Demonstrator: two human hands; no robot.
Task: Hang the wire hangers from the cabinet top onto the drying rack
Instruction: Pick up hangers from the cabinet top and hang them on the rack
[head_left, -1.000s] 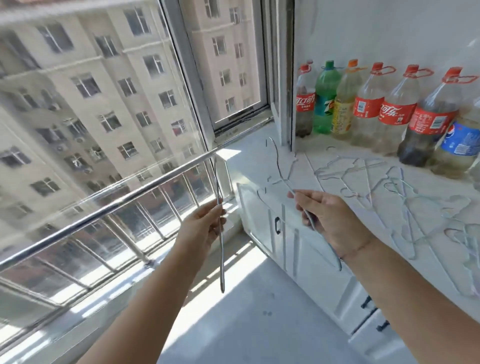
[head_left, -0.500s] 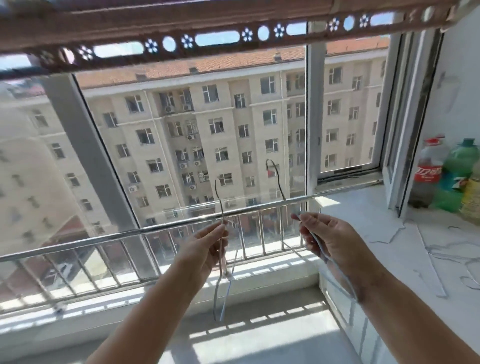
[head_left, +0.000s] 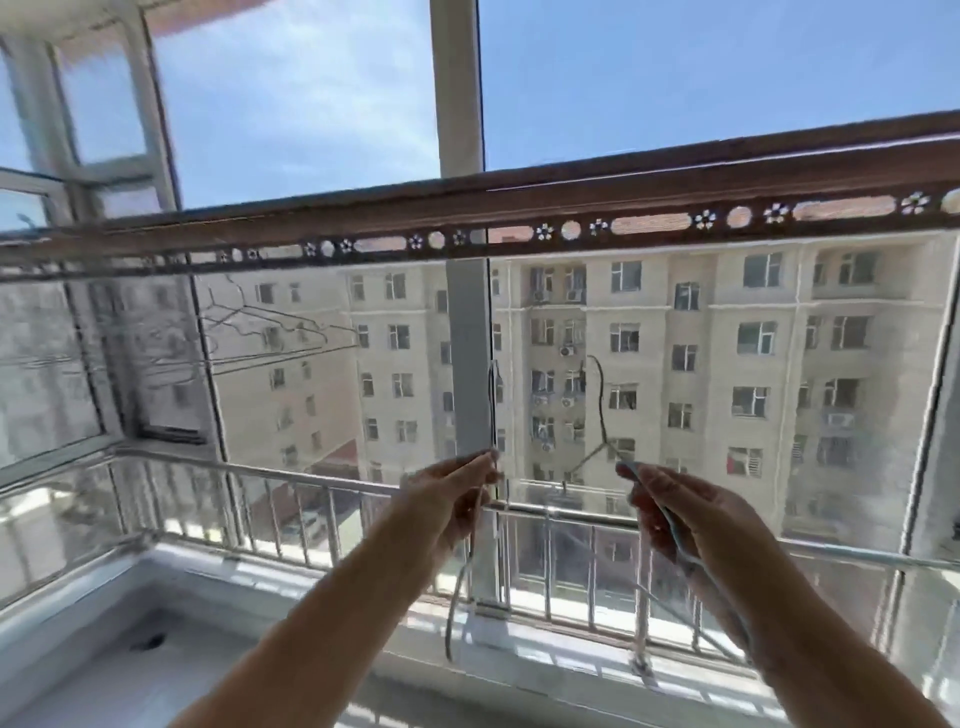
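while my left hand (head_left: 452, 499) pinches one hanger (head_left: 457, 592) and my right hand (head_left: 680, 514) a second hanger (head_left: 601, 405) under the rack (head_left: 571, 208), either thin wire may twist loose and miss.

— What is seen through the glass?
— A beige apartment building (head_left: 675, 338) with many windows is seen, with air-conditioner units (head_left: 567, 351) fixed to its wall, under a blue sky (head_left: 311, 104).
— And nearer?
— A white window post (head_left: 457, 78) is set upright in the middle. A steel railing (head_left: 311, 475) with vertical bars is run across the lower panes. A dark floor drain (head_left: 148, 643) is set into the pale floor (head_left: 93, 691) at lower left.
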